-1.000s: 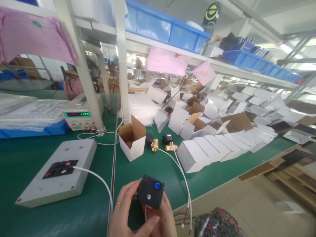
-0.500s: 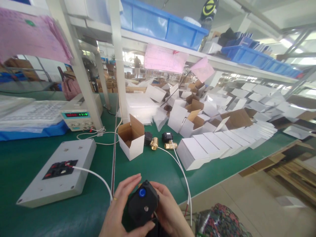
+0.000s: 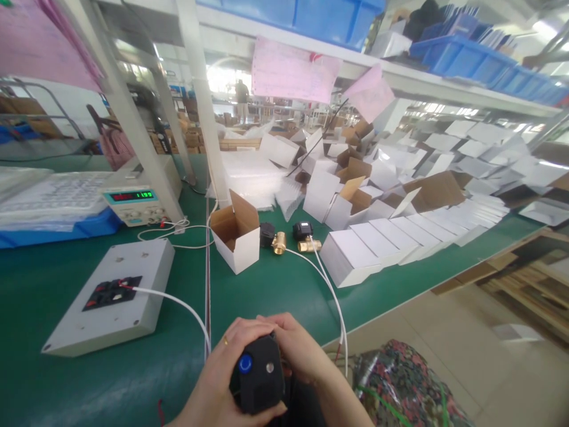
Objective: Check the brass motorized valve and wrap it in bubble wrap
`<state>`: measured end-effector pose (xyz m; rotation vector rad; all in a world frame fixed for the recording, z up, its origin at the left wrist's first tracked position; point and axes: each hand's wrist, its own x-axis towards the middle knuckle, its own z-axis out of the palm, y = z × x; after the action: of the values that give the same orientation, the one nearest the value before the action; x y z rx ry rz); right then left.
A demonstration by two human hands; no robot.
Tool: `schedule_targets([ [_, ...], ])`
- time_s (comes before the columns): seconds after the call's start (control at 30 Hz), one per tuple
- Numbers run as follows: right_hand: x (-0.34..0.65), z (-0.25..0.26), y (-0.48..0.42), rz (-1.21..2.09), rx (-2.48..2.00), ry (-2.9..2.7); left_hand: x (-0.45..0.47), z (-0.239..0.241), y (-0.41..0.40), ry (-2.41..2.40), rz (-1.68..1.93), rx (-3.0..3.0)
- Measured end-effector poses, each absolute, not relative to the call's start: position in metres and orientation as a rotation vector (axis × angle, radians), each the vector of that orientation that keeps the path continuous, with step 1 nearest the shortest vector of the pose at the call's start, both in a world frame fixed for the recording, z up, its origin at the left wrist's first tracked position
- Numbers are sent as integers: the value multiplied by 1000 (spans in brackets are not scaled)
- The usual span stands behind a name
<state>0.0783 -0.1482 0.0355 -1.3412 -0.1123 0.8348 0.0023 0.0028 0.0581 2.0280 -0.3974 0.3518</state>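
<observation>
Fingers: my left hand [image 3: 222,373] wraps the black box [image 3: 258,379] from the left, thumb under its near edge; my right hand [image 3: 297,350] curls over its far side, fingertips pressed on top. Both are clamped on it.
Change: half a second ago my left fingers were spread above the box; now they have closed down on it, and the box has turned a little, so the blue knob [image 3: 245,363] faces up and to the left.
Box: matte black, squarish, with a round blue knob and a small pale dot beside it; it sits low in view, over the near edge of the green bench [image 3: 275,296].
Ring: a gold band [image 3: 225,340] on a left finger.
Writing: the meter [image 3: 133,198] at the left shows green digits, about "1199", and red digits too blurred to read; the pink sheets [image 3: 293,77] hanging from the shelf are unreadable.
Bench: a white cable [image 3: 178,302] runs from the grey plate [image 3: 111,302]; an open carton [image 3: 235,237] stands beside two brass valves [image 3: 291,240] and a row of white cartons [image 3: 400,237].
</observation>
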Motion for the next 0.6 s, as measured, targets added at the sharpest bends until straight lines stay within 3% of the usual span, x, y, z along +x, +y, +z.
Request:
schedule_targets([
  [0.6, 75, 37, -151, 813, -1243, -124, 8, 71, 6, -491, 325, 2075],
])
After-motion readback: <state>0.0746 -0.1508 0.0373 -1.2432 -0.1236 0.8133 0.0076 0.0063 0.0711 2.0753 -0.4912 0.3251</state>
